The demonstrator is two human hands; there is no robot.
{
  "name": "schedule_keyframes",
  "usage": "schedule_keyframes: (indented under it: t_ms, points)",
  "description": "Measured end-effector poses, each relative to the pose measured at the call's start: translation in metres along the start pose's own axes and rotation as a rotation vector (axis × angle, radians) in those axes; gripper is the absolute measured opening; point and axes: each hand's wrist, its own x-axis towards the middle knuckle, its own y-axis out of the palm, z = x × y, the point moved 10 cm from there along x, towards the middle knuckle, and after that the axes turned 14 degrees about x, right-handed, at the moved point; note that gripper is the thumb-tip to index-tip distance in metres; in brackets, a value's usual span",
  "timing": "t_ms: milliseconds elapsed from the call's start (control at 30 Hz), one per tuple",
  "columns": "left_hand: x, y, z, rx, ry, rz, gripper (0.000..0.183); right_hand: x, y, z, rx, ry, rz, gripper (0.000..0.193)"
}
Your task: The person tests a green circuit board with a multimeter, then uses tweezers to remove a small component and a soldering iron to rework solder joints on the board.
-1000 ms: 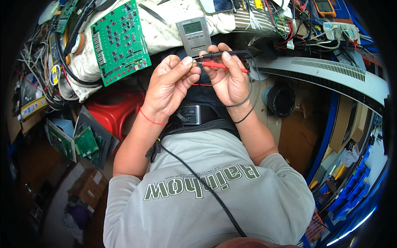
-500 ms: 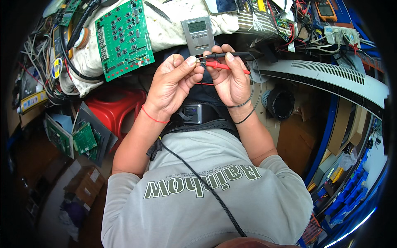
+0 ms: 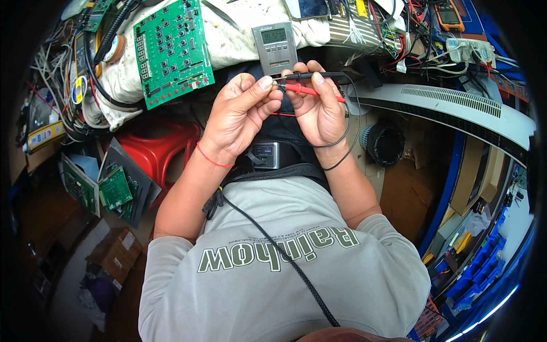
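Note:
My right hand [image 3: 320,117] grips two test probes together, a black probe [image 3: 305,75] above a red probe [image 3: 302,89], both with tips toward the left. Thumb and forefinger of my left hand [image 3: 236,114] are pinched at those tips. Whatever sits between them is too small to make out. Just beyond both hands lies a silver-grey pocket multimeter [image 3: 276,48] with its display lit with digits. A thin black lead [image 3: 354,122] loops from the probes past my right wrist.
A green circuit board [image 3: 174,54] with buttons rests on white cloth at the far left. Tangled wires [image 3: 393,34] crowd the far right, near an orange multimeter [image 3: 449,15]. A red stool [image 3: 156,148] stands at left; a black bin [image 3: 384,143] is at right.
Both hands keep almost the same pose, with the probes still together. The digits on the multimeter display look different. The whole view has shifted very slightly.

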Motion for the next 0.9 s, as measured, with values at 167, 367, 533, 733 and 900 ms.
schedule_keyframes:
  t_ms: [167,367,533,733,900]
  points:
    - [-0.0014,0.0016,0.0002,-0.009,0.002,0.012,0.018,-0.001,0.0016,0.0003,-0.011,-0.003,0.006,0.028]
    - [-0.0027,0.0033,0.0005,-0.014,0.006,0.019,0.017,-0.003,0.0035,0.0015,-0.021,-0.006,0.013,0.028]
    - [-0.0035,0.0035,0.0009,-0.01,0.01,0.028,0.018,-0.004,0.0045,0.0012,-0.026,-0.009,0.027,0.028]
    - [-0.0034,0.0031,0.0018,-0.003,0.013,0.03,0.019,-0.004,0.0027,0.0009,-0.015,-0.009,0.025,0.027]
    - [-0.0034,0.003,0.0007,-0.002,0.025,0.032,0.019,-0.0034,0.0043,0.0,-0.01,-0.007,0.04,0.027]
